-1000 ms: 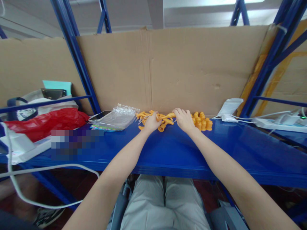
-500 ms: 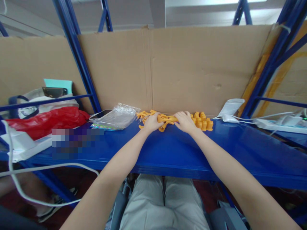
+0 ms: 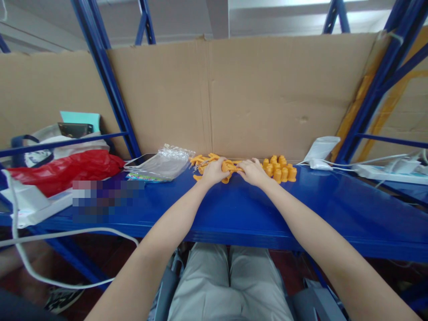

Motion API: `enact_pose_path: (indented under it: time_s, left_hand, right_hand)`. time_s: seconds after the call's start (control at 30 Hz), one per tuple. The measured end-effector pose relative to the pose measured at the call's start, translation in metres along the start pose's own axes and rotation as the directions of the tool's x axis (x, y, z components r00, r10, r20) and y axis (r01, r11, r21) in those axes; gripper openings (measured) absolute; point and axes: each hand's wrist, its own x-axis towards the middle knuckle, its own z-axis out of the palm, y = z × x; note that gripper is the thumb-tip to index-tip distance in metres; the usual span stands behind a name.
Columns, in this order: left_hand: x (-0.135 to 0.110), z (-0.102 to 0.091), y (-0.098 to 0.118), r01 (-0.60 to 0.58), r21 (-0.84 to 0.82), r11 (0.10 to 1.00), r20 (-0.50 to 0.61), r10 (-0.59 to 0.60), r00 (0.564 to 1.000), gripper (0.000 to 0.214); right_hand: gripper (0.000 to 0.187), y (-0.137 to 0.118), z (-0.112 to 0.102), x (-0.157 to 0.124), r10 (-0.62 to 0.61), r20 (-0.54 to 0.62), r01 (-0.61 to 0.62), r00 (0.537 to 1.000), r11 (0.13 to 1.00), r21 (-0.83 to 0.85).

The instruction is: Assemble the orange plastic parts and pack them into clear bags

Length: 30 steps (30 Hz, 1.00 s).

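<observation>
Grasping orange pieces (image 3: 230, 166) with left hand (image 3: 213, 172) and right hand (image 3: 253, 172), now brought closer together than before, at far middle of table (image 3: 234, 209); showing more of orange cups (image 3: 284, 174) at right.

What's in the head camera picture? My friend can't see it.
A person's left hand and right hand hold orange pieces at a blue table. A cluster of orange shapes stands to the right, a clear bag lies left, and cardboard rises behind.

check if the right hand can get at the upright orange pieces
Likely yes: the upright orange pieces stand just beside the right hand, with nothing visible between, though its fingers seem busy at another orange piece.
</observation>
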Motion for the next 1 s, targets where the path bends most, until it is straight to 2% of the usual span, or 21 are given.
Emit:
enact_pose_path:
  time_s: [0.33, 0.63, 0.9, 1.0]
  left_hand:
    - [0.000, -0.002, 0.004, 0.028, 0.006, 1.000, -0.018, -0.028, 0.999, 0.046]
    - [0.000, -0.001, 0.005, 0.049, 0.009, 0.999, -0.023, -0.049, 0.999, 0.051]
    - [0.001, -0.001, 0.006, 0.075, 0.028, 0.997, 0.010, -0.076, 0.997, 0.054]
    - [0.001, 0.000, 0.004, 0.075, 0.025, 0.997, 0.022, -0.075, 0.997, 0.053]
  right_hand:
    - [0.026, -0.006, -0.009, 0.001, -0.003, 0.030, 0.005, 1.000, 0.996, -0.090]
    - [0.031, -0.003, -0.008, 0.001, -0.046, -0.034, 0.040, 0.998, 0.986, -0.161]
    - [0.028, -0.002, -0.008, -0.001, -0.039, -0.040, 0.032, 0.998, 0.985, -0.172]
    - [0.024, -0.002, -0.008, -0.001, -0.017, -0.017, 0.014, 1.000, 0.991, -0.130]
